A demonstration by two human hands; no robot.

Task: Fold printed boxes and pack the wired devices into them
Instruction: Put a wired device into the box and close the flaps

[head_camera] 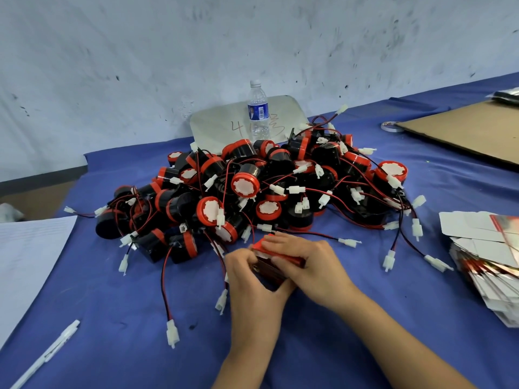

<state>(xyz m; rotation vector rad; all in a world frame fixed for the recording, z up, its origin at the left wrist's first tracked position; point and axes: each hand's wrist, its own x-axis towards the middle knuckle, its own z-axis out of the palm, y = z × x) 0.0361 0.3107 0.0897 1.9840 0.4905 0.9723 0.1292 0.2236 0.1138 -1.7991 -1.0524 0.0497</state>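
A small red printed box (276, 261) sits between my hands just in front of the pile, its dark side facing me. My left hand (250, 279) grips its left side with curled fingers. My right hand (306, 261) lies over the red top flap, fingers curled round it. Behind stands a big heap of black-and-red round wired devices (252, 189) with red and black leads and white plugs. A stack of flat unfolded printed boxes (488, 262) lies at the right edge. What is inside the box is hidden.
A water bottle (257, 110) stands behind the heap on a grey tray (222, 127). Brown cardboard (471, 130) and a tape roll (391, 126) lie far right. White paper (25, 259) and a white pen (47, 353) lie at left on the blue cloth (112, 318).
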